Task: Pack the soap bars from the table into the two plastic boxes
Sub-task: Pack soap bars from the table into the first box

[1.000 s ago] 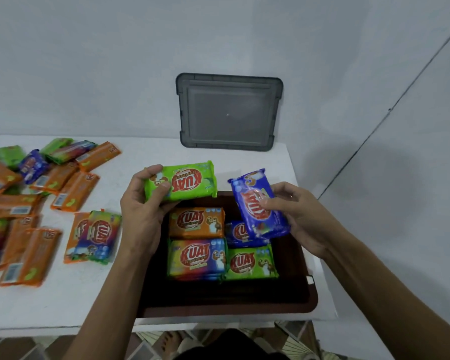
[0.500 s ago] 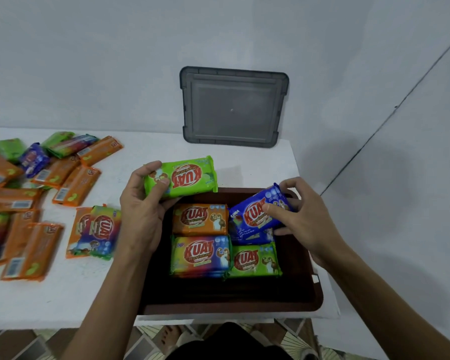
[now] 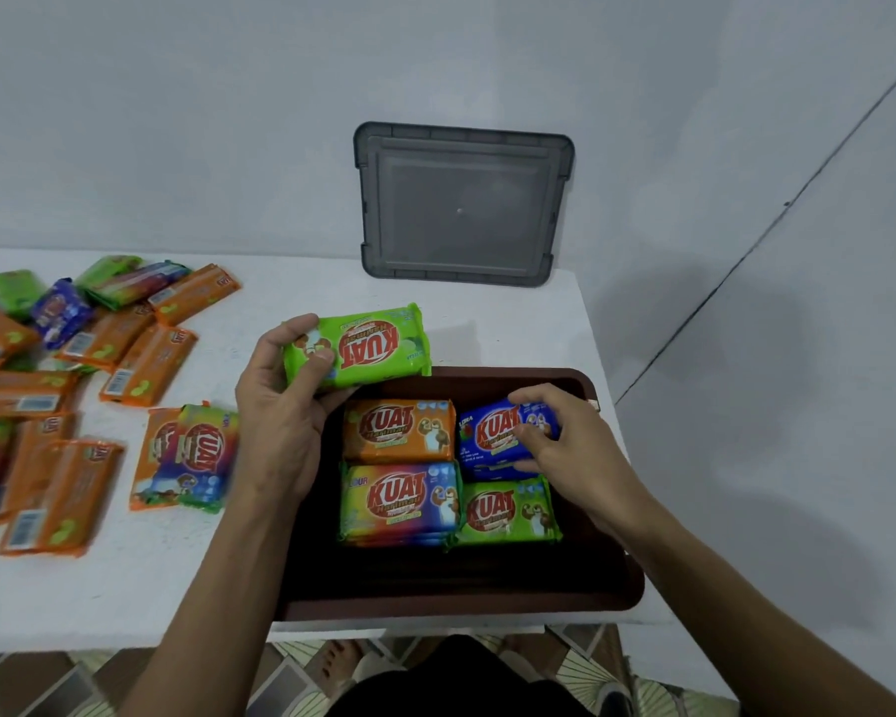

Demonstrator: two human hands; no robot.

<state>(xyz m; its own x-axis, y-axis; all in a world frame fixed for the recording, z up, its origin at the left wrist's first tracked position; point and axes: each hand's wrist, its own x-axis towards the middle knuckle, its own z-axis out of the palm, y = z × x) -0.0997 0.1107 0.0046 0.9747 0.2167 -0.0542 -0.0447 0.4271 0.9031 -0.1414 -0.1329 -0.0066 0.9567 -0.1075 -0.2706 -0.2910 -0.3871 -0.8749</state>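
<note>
A dark brown plastic box (image 3: 466, 595) sits at the table's front right corner. Inside it lie an orange soap bar (image 3: 398, 431), a rainbow-coloured bar (image 3: 398, 501) and a green bar (image 3: 505, 511). My right hand (image 3: 565, 452) holds a blue soap bar (image 3: 487, 439) down in the box's far right part, on top of another blue bar. My left hand (image 3: 280, 421) grips a green soap bar (image 3: 368, 344) just above the box's far left rim. Several more soap bars (image 3: 68, 385), mostly orange, lie scattered on the table's left side.
A grey plastic lid (image 3: 461, 204) leans against the wall behind the box. The white table (image 3: 487, 323) ends just right of the box, with a wall corner beyond. A rainbow bar (image 3: 197, 458) on an orange one lies left of my left forearm.
My right hand has lowered the blue bar from above the box into its far right part. My left hand stays above the box's far left rim with the green bar.
</note>
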